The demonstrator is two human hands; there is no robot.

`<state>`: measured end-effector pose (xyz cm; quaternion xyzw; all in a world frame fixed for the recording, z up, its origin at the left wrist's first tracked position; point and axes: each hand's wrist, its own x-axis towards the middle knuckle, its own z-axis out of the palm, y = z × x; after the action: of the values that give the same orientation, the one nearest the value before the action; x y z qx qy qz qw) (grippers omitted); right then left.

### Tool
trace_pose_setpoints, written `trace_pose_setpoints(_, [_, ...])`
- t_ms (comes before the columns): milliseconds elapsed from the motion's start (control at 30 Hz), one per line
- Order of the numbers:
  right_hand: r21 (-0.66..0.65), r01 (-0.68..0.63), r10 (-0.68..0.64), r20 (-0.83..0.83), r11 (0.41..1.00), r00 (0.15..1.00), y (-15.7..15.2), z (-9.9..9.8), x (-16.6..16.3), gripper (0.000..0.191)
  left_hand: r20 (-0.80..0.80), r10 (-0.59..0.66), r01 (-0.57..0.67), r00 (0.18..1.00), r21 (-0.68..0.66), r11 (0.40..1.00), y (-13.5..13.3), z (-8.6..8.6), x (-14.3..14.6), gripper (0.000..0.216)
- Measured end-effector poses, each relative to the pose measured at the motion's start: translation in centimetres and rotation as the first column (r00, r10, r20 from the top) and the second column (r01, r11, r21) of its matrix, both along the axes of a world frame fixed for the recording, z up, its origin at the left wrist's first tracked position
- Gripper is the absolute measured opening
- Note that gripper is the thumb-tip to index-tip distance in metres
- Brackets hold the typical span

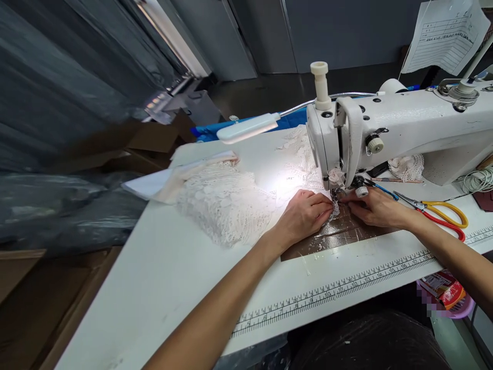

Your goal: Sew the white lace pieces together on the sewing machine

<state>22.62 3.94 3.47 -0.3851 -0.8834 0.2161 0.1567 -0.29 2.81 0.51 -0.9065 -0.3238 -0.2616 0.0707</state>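
Observation:
A white sewing machine (pixel 404 128) stands on a white table (pixel 162 277). My left hand (pixel 302 216) lies curled on white lace fabric (pixel 227 203) just left of the needle, fingers pressed together on the cloth. My right hand (pixel 375 206) rests on the other side of the presser foot (pixel 336 194), fingertips pinched on the lace at the needle. The two hands nearly touch under the machine head. A brown taped patch (pixel 339 234) of the table lies beneath them.
Scissors with red and yellow handles (pixel 442 213) lie right of my right hand. A lit gooseneck lamp (pixel 248 128) hangs over the lace. A printed ruler (pixel 346 285) runs along the front edge. Cardboard boxes (pixel 127 149) and plastic sheeting sit at left. A paper sheet (pixel 447 33) hangs above the machine.

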Motion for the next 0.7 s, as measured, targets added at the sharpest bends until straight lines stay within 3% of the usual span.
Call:
trace_pose_setpoints(300, [0.122, 0.033, -0.053, 0.165, 0.992, 0.985, -1.3, -1.2, -0.9, 0.036, -0.041, -0.009, 0.012, 0.999, 0.062, 0.998, -0.2, 0.0, 0.1, 0.030])
trace_pose_setpoints(467, [0.193, -0.004, -0.022, 0.136, 0.981, 0.990, -1.2, -2.1, -0.9, 0.037, -0.006, -0.034, 0.034, 0.999, -0.003, 0.999, -0.5, -0.1, -0.3, 0.025])
trace_pose_setpoints(700, [0.185, 0.006, -0.016, 0.053, 0.983, 0.998, -1.3, -3.1, -0.8, 0.037, -0.029, -0.077, 0.078, 0.997, 0.064, 0.995, -0.6, -0.2, -0.4, 0.020])
